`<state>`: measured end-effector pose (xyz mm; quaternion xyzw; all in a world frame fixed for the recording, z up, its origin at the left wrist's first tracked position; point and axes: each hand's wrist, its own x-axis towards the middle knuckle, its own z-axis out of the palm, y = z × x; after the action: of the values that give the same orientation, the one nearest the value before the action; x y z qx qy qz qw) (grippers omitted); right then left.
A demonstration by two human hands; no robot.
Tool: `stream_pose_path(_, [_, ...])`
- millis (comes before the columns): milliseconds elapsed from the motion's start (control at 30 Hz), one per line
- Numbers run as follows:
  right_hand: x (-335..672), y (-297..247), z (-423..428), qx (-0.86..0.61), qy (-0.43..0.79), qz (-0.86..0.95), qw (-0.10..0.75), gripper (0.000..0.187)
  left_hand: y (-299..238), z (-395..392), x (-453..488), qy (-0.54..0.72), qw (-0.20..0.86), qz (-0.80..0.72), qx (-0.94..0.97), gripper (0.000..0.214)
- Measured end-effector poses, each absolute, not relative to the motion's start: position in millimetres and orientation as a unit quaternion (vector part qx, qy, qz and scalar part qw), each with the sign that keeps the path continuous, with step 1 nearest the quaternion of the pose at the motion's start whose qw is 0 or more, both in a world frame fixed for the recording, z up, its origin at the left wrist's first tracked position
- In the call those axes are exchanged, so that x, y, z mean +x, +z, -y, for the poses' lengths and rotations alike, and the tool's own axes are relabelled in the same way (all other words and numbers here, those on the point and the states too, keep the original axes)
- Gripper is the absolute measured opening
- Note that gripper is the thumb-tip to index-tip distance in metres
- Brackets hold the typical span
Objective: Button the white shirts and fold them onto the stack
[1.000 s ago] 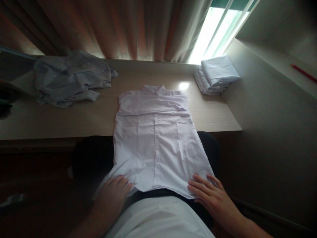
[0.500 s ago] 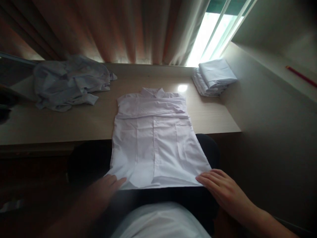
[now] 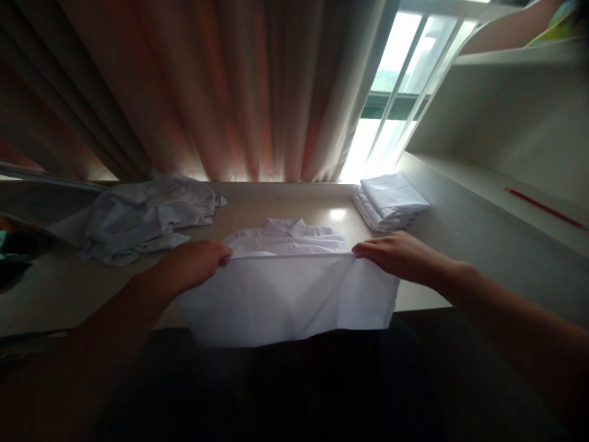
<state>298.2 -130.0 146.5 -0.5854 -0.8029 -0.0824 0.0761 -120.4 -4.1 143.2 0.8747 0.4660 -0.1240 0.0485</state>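
A white collared shirt (image 3: 294, 301) lies front up on the desk, its lower part lifted and folded up toward the collar. At the left end of the raised edge, my left hand (image 3: 205, 261) pinches the cloth. My right hand (image 3: 391, 253) grips the same edge at its right end, so the edge is stretched between them. The collar and part of the upper body show beyond the edge; the buttons are hidden under the raised cloth. The folded lower part droops over the desk's front edge.
Crumpled white garments (image 3: 147, 215) lie at the desk's left. A stack of folded white shirts (image 3: 389, 199) stands at the back right beside a side panel. A red pencil-like stick (image 3: 545, 209) rests on a ledge. Curtains (image 3: 230, 92) hang behind the desk (image 3: 276, 199).
Both hands have carried the shirt's bottom hem up and away from my body, folding the lower part over the front. The camera view has tilted upward.
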Motion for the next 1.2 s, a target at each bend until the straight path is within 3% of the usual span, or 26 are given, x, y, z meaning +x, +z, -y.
stream_pose_path(67, [302,158,77,-0.557,-0.068,0.828,-0.007,0.029,147,-41,-107,-0.124,0.047,-0.493,0.86,0.027])
stream_pose_path(200, [311,150,-24,-0.566,-0.085,0.82,-0.006,0.028,135,-127,-80,-0.118,0.054,-0.525,0.841,0.031])
stream_pose_path(367, [322,72,-107,-0.608,-0.054,0.792,0.023,0.031,77,-198,-50,-0.115,0.049,-0.548,0.827,0.037])
stream_pose_path(567, [324,-20,-134,-0.679,0.036,0.733,0.02,0.04,6,-231,-33,-0.108,0.058,-0.56,0.819,0.04])
stream_pose_path(733, [317,-43,-139,-0.716,0.015,0.697,0.012,0.032,-21,-237,-38,-0.097,0.047,-0.591,0.799,0.04])
stream_pose_path(933, [277,-37,-119,-0.732,-0.046,0.672,0.108,0.042,-24,-209,-54,-0.01,-0.009,-0.644,0.765,0.048])
stream_pose_path(1067, [231,-44,-72,-0.726,0.011,0.68,0.102,0.058,-31,-157,-60,0.061,-0.049,-0.604,0.793,0.049])
stream_pose_path(1200, [198,-62,-20,-0.721,0.051,0.689,0.062,0.076,-50,-100,-70,0.036,-0.012,-0.57,0.821,0.055])
